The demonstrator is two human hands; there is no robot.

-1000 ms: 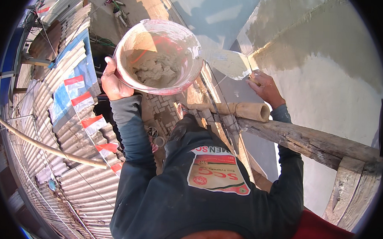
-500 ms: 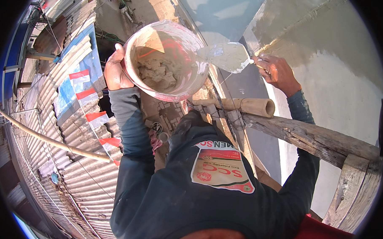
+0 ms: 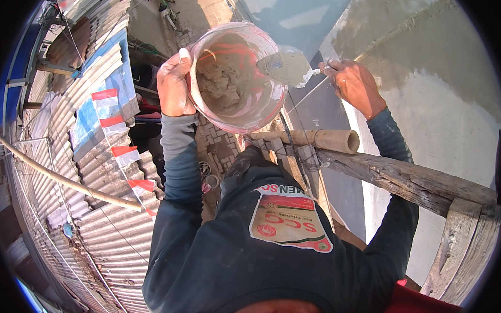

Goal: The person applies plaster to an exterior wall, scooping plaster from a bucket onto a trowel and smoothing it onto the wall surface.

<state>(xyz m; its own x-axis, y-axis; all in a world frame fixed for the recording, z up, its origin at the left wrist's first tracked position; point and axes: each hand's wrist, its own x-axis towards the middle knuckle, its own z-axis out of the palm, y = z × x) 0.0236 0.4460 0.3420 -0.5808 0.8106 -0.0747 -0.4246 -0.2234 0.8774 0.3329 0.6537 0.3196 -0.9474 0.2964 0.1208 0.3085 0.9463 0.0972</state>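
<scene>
My left hand [image 3: 176,85] grips the left rim of a pinkish, mortar-smeared bucket [image 3: 236,127], with the thumb over the edge. The bucket is tilted so that its inside shows. Lumpy grey mortar [image 3: 222,86] lies in its bottom, towards the left side. My right hand [image 3: 355,85] is closed on the handle of a trowel [image 3: 284,68], the handle mostly hidden by the fingers. A coat of grey mortar covers the blade, whose tip reaches over the bucket's right rim into its opening.
A bamboo pole [image 3: 331,139] and a rough timber beam [image 3: 404,181] cross at the right, below my right hand. Beyond them stands a partly plastered wall [image 3: 439,119]. Corrugated roofing [image 3: 107,240] with red-and-white flags [image 3: 123,153] fills the left. Paving [image 3: 220,141] shows far below.
My left hand has shifted the bucket to the right and slightly up. My right hand has come a little left, and the trowel blade reaches further into the bucket's opening.
</scene>
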